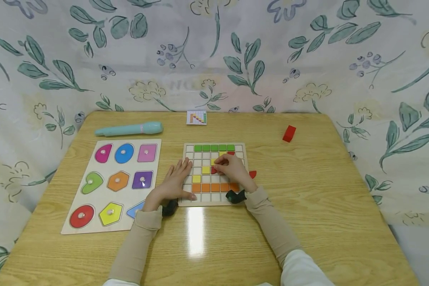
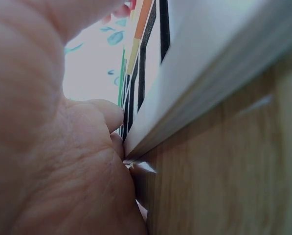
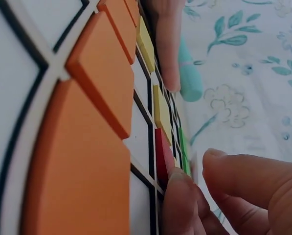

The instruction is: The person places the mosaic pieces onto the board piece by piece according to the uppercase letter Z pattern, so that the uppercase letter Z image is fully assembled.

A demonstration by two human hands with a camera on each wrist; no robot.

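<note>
My left hand (image 1: 174,183) lies flat with spread fingers on the left side of a wooden grid board (image 1: 206,197). The left wrist view shows the palm close beside the board's edge. Over the middle of the board, my right hand (image 1: 234,169) has a fingertip touching a red tile (image 3: 161,161). A gap shows between that finger and another in the right wrist view. Yellow tiles (image 1: 205,170) climb diagonally beside the red one. Green tiles (image 1: 214,148) line the top row; orange tiles (image 1: 206,187) form a lower row, partly hidden by the right wrist.
A shape puzzle board (image 1: 103,162) with knobbed pieces lies left, a teal pen-shaped toy (image 1: 128,129) behind it. A small pattern card (image 1: 196,118) is at the back edge. A red block (image 1: 289,134) stands right, and a red piece (image 1: 252,174) lies beside the right forearm.
</note>
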